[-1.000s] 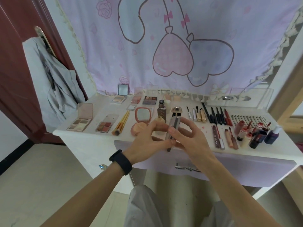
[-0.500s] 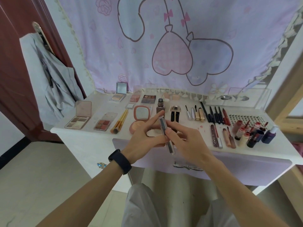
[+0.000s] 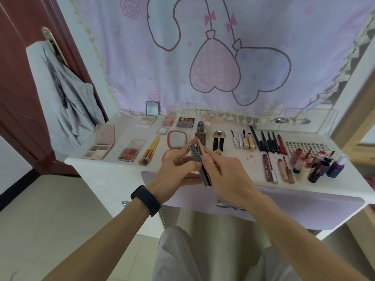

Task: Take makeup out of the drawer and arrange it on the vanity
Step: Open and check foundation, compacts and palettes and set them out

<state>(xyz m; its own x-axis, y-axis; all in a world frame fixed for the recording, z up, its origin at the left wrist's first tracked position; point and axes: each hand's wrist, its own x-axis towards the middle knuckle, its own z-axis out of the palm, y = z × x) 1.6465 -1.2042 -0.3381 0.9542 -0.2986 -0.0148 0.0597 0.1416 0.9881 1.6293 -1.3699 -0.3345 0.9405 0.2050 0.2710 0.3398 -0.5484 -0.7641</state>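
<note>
Evidently the slim case [image 3: 200, 163], closed a moment earlier, is parted at its far end, pinched between the left hand [image 3: 176, 169] and right hand [image 3: 225, 173], with the worktop [image 3: 113, 163] beyond them; placement is judged outstanding.

Both forearms stretch forward; left grip [image 3: 174, 169] and right grip [image 3: 225, 173] meet, each pinching one slim case [image 3: 196, 152].
</note>
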